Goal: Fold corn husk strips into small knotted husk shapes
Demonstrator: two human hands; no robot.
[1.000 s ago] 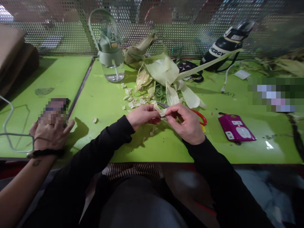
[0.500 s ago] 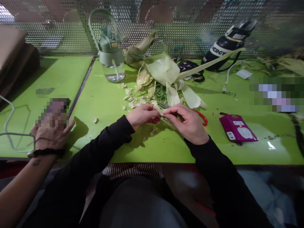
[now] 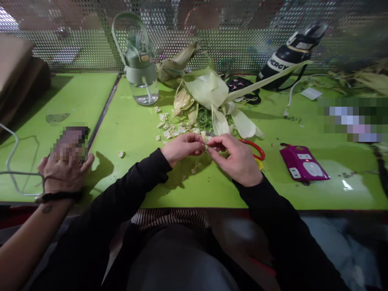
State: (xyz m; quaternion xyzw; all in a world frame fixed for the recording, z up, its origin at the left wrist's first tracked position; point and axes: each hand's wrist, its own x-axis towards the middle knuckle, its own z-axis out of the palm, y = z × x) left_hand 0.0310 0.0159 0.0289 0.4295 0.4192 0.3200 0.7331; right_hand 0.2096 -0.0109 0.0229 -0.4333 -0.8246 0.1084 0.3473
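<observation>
My left hand [image 3: 182, 148] and my right hand [image 3: 238, 159] meet over the green table [image 3: 136, 133], both pinching a small pale strip of corn husk [image 3: 207, 139] between their fingertips. Just behind the hands lie scissors with red handles [image 3: 253, 148], partly hidden by my right hand. A pile of pale corn husks [image 3: 212, 97] sits a little farther back, with several small cut husk pieces [image 3: 169, 127] scattered to its left.
A green-lidded water bottle [image 3: 139, 68] stands at the back. A magenta power strip [image 3: 303, 163] lies to the right, a black shoe [image 3: 291, 52] behind it. Another person's hand [image 3: 65, 171] rests on the left table near a wire frame [image 3: 12, 161].
My fingertips have drawn closer together and the husk strip between them looks shorter, folded or bunched. The other person's hand has barely shifted.
</observation>
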